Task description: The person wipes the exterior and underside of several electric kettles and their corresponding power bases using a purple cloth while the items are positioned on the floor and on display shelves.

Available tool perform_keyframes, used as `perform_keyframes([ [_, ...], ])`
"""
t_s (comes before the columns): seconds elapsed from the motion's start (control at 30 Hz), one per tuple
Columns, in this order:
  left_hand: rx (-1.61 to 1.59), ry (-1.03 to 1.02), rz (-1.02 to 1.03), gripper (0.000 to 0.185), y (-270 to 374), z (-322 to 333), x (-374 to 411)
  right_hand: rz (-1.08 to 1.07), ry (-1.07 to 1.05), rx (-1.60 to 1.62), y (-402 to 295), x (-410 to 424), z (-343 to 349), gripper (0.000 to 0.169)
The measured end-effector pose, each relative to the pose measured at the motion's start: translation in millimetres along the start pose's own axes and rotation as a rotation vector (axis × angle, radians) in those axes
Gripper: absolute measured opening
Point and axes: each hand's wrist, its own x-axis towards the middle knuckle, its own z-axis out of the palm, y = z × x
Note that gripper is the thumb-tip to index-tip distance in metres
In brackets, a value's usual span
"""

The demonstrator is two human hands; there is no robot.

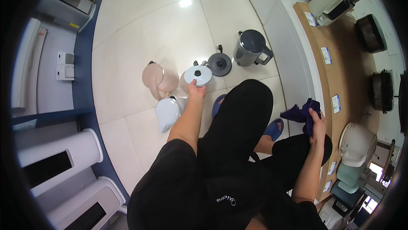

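Observation:
My left hand (196,90) grips the near edge of a round white kettle power base (204,75) with a black centre connector, just above the floor. Under and beside it a beige round thing, perhaps another base, partly shows. A dark grey power base (219,64) lies to its right, its plug beyond. My right hand (316,125), over my knee by the shelf, holds a crumpled dark purple cloth (307,112). Left of my left hand stand a pinkish-beige electric kettle (167,79) and a white kettle (167,112). A grey kettle with a black lid (250,46) stands at the right.
A wooden shelf (314,45) with price tags runs along the right, bearing several appliances, among them a cream one (331,2) and a beige cooker (357,140). White air conditioner units (63,160) stand in a blue-edged display at the left. My knees are between my hands.

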Motion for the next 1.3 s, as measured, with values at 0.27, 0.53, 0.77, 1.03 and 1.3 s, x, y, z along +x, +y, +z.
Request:
perform_keyframes([
  [0.27, 0.008, 0.046, 0.126, 0.046, 0.7, 4.7, 45.1, -0.017, -0.045, 0.023, -10.0, 10.6, 20.7, 0.024],
  [0.53, 0.231, 0.195, -0.213, 0.053, -20.5, -14.7, 53.8, 0.052, -0.121, 0.093, -31.4, 0.8, 30.3, 0.018],
  [0.77, 0.671, 0.374, -0.456, 0.05, -23.9, 80.1, 31.1, -0.069, -0.135, 0.052, -6.9, 7.3, 20.5, 0.018],
  [1.03, 1.381, -0.963, 0.412, 0.063, -223.0, 387.5, -199.2, -0.224, -0.166, -0.102, -6.0, 3.8, 15.6, 0.027],
  [1.3, 1.372, -0.973, 0.654, 0.04, -412.4, 525.6, -246.9, -0.309, -0.045, -0.164, -7.0, 0.1, 5.7, 0.031],
])
